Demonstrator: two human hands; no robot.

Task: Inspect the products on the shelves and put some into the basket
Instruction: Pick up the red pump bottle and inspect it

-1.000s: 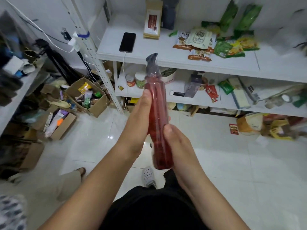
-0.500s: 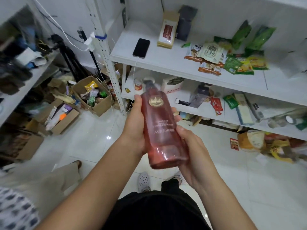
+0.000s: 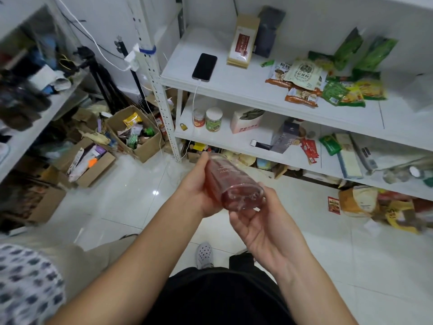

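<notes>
Centrally, low over the white tiled floor (image 3: 140, 195), a red translucent bottle (image 3: 230, 184) lies tipped with its base toward the camera and its top pointing away at the shelves. The left hand (image 3: 196, 186) grasps the bottle's left side, thumb running along the body. The right hand (image 3: 262, 228) is under the base, palm up, fingers loosely curled around the bottom edge. On the far upper shelf (image 3: 234, 90) lie a black phone (image 3: 204, 66) on a charging cable and, to the right, snack packets (image 3: 302, 83). Two small jars (image 3: 208, 118) stand on the shelf below. Open cardboard boxes (image 3: 133, 134) sit on the floor at left.
</notes>
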